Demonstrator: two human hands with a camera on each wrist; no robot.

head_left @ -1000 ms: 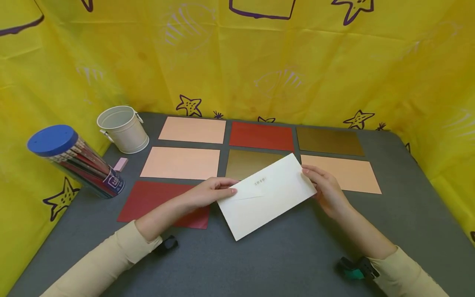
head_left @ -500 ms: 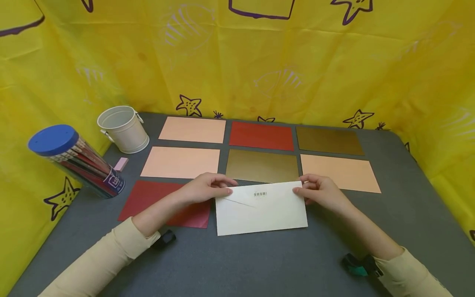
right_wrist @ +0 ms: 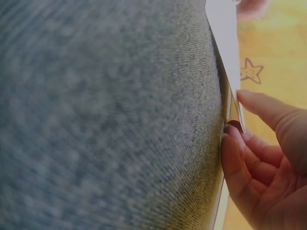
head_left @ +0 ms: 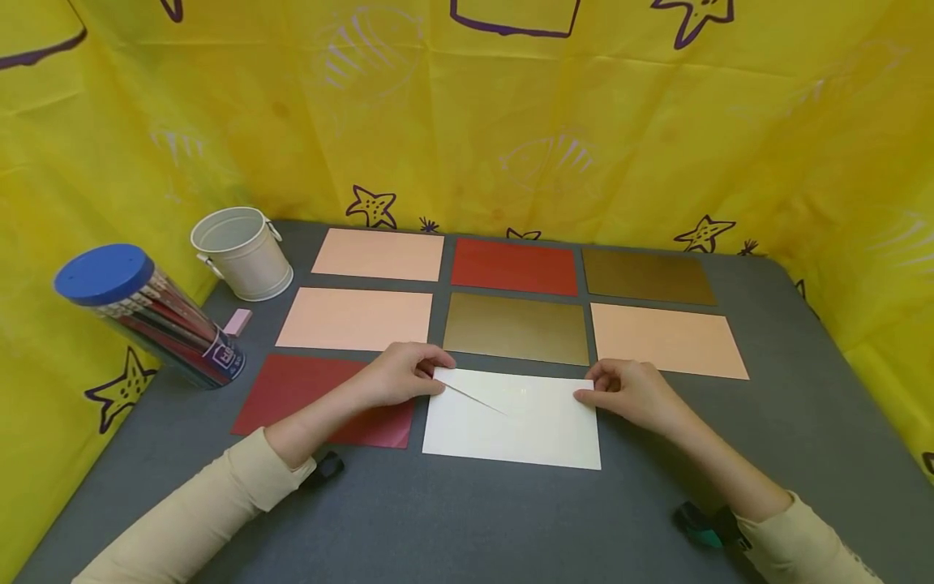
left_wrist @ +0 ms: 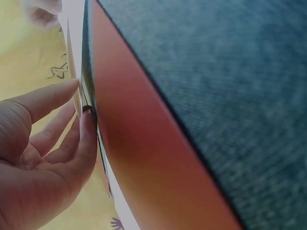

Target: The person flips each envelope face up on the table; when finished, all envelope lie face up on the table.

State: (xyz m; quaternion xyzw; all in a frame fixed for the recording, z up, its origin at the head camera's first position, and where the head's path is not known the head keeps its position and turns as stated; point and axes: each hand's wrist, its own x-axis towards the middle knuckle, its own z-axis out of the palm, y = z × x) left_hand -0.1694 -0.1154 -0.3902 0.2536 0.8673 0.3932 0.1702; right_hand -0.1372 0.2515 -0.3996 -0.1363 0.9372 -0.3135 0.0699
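I have the white sheet (head_left: 511,426) at the near middle of the table (head_left: 438,527), far edge slightly raised; a slanting line from its 10 o'clock corner may be a flap. The left hand (head_left: 397,375) pinches that corner and the right hand (head_left: 633,393) the 2 o'clock one, each grip with thumb on top and fingers beneath. I judge this far-corner hold keeps the sheet level and lined up with its neighbours: the burgundy sheet (head_left: 292,389) at 9 o'clock, the gold sheet (head_left: 514,328) at 12, a peach sheet (head_left: 671,341) at 2. Farther off, towards 10, the clear tub (head_left: 224,357) is packed with pencils (head_left: 168,312) under a blue lid (head_left: 104,274). In the white bucket (head_left: 259,264), near it, I cannot see the bottom. A pink eraser (head_left: 237,323) lies between them.
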